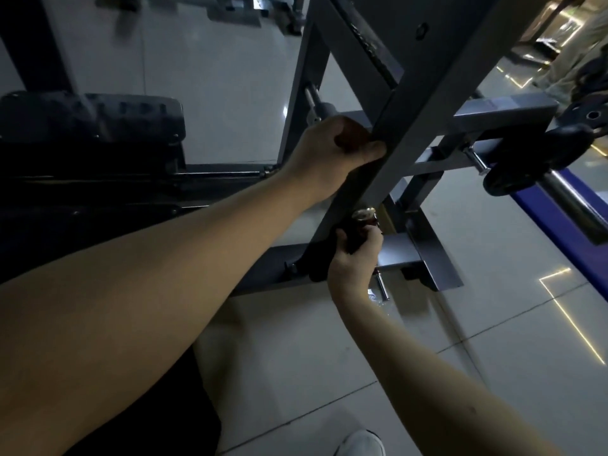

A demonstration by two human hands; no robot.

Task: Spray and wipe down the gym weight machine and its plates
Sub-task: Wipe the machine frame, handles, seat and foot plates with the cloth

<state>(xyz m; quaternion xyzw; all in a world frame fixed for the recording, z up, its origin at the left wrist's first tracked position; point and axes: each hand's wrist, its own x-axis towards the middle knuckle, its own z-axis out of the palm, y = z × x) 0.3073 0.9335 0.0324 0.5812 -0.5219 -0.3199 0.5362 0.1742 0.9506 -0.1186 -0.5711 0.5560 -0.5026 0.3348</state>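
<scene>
Low on the slanted grey bar (388,153) of the weight machine (500,116), the right hand (355,258) curls round one soft, light dark cloth (318,261), and the left hand (335,149) grips the same bar higher up. The bar looks hard and heavy, so it should stay put when held. On the right sit about three dark plates (566,148); it is too dim to be sure.

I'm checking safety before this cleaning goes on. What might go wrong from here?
The floor tiles beside the chrome peg glisten as if wet: a slip is possible. The right hand holds its dark cloth close under the frame bar that the left hand grips; knuckles may knock steel edges.
</scene>
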